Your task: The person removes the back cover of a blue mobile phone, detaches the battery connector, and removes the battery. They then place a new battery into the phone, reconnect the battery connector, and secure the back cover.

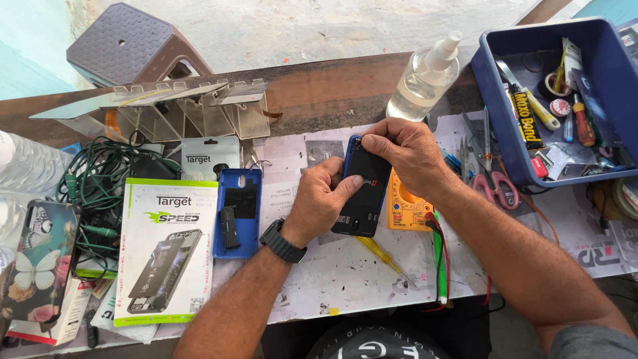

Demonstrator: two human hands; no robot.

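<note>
- Gripping a black phone with a blue frame (362,186) between them, both hands work just above the desk (345,272).
- The left hand (321,203), a dark watch at its wrist, is clenched round the phone's left edge, its thumb pressed on the black back.
- The right hand (405,154) grasps the phone's top end from above, fingertips curled over the upper corner.
- The phone hangs tilted, back side up, over the paper-covered middle of the desk.
- An orange multimeter (407,209) lies just beside the phone to the right, red and green leads trailing below it.
- A yellow-handled screwdriver (382,254) lies under the phone's lower end.
- A blue phone case (238,211) rests left of the left hand, next to a white and green packaging box (166,252).
- A clear spray bottle (425,78) stands behind the right hand.
- Pink-handled scissors (495,183) lie near a blue plastic bin (495,133) of tools.
</note>
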